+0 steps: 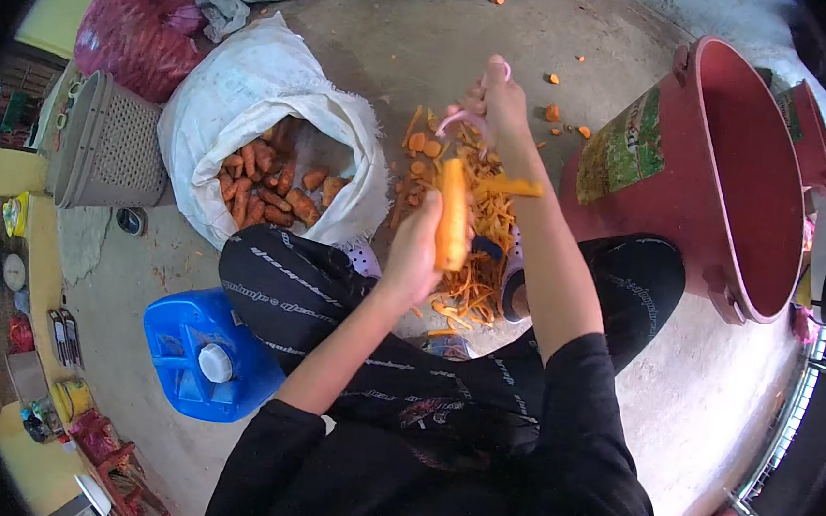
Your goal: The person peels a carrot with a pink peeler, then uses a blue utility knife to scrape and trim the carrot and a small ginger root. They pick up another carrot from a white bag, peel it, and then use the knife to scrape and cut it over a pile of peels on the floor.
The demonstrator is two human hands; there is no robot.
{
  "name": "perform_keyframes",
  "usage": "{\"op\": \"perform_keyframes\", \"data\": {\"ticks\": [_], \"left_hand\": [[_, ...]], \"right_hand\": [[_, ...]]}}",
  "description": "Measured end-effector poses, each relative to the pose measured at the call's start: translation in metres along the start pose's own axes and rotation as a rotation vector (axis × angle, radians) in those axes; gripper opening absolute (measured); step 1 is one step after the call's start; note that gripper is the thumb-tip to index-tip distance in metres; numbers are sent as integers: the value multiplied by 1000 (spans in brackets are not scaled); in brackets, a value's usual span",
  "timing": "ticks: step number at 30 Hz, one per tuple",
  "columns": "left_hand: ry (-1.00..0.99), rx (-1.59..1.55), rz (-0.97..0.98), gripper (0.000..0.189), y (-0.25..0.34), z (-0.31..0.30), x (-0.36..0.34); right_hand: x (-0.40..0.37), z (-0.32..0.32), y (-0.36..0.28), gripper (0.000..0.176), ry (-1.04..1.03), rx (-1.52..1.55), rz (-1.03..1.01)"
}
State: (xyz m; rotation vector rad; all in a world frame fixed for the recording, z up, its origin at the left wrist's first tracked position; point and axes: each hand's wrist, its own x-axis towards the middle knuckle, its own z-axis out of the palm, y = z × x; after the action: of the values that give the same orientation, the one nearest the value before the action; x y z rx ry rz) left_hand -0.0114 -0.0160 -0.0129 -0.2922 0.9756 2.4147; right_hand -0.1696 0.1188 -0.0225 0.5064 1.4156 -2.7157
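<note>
My left hand point(415, 258) is closed around the lower part of a peeled carrot point(454, 211), which points up and away from me, bright orange and smooth. In my right hand point(499, 105), held beyond the carrot's far end, is a pink peeler point(466, 121) with a curved frame. An orange strip of peel point(511, 185) overlaps my right forearm in this view. Below both hands, a heap of carrot peelings point(473, 297) lies on the floor between my feet, with cut carrot pieces point(424, 146) at its far left side.
A white sack point(242, 85) lies open at left, with unpeeled carrots point(273, 184) inside. To the right a large red bucket point(652, 185) is tilted. A blue jerrycan point(173, 346) stands by my left knee, and a grey basket point(121, 143) behind it. Carrot bits point(552, 113) dot the concrete.
</note>
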Motion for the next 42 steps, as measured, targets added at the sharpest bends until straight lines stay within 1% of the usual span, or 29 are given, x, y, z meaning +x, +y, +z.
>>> {"op": "perform_keyframes", "data": {"ticks": [1, 3, 5, 7, 8, 10, 12, 13, 15, 18, 21, 24, 27, 29, 32, 33, 36, 39, 42], "left_hand": [[-16, 2, -29, 43, 1, 4, -4], [-8, -79, -9, 41, 2, -1, 4], [35, -166, 3, 39, 6, -9, 10], [55, -174, 7, 34, 10, -10, 11], [75, -163, 12, 32, 10, -10, 11], [109, -168, 5, 28, 8, -9, 12], [140, -188, -16, 23, 6, -11, 14], [159, -247, -30, 21, 11, -1, 10], [195, -363, -63, 22, 20, 23, 3], [61, -346, -73, 28, 14, 7, 6], [137, -262, -80, 32, 16, 11, 5], [88, -320, -73, 30, 17, 11, 3], [147, -275, -56, 29, 16, 11, 7], [112, -322, -31, 27, 11, 8, 5], [73, -353, -15, 23, 3, -1, 8], [64, -357, -17, 22, 2, 1, 8], [234, -247, 33, 22, 4, 16, 5], [94, -152, 40, 25, -13, -11, 7], [137, -149, 6, 28, -15, -7, 7]], "right_hand": [[7, -1, -3, 37, 35, -6, -20], [14, -9, -6, 37, 107, -41, -52], [10, -19, -8, 36, 130, -529, -301], [0, -17, -16, 35, 142, -1003, -567], [-10, -16, -20, 35, 67, -715, -446], [-58, 2, -40, 35, -73, -148, -193], [-101, 17, -44, 34, -82, -21, -84], [-117, 22, -42, 33, -87, 44, -35], [-137, 25, -34, 33, -118, 13, 30], [-147, 26, -24, 33, -117, -10, 9], [-145, 24, -18, 32, -116, 34, 42], [-143, 22, -15, 31, -111, 37, 41], [-143, 23, -12, 30, -84, 49, 19], [-140, 21, -11, 30, -72, 40, -2], [-135, 17, -9, 30, -89, 17, 29], [-131, 15, -7, 30, -74, 32, 50], [-109, 10, -7, 30, -26, 45, 86], [-88, 6, -13, 31, 17, 36, 73], [-62, -3, -14, 33, 37, 39, 25]]}}
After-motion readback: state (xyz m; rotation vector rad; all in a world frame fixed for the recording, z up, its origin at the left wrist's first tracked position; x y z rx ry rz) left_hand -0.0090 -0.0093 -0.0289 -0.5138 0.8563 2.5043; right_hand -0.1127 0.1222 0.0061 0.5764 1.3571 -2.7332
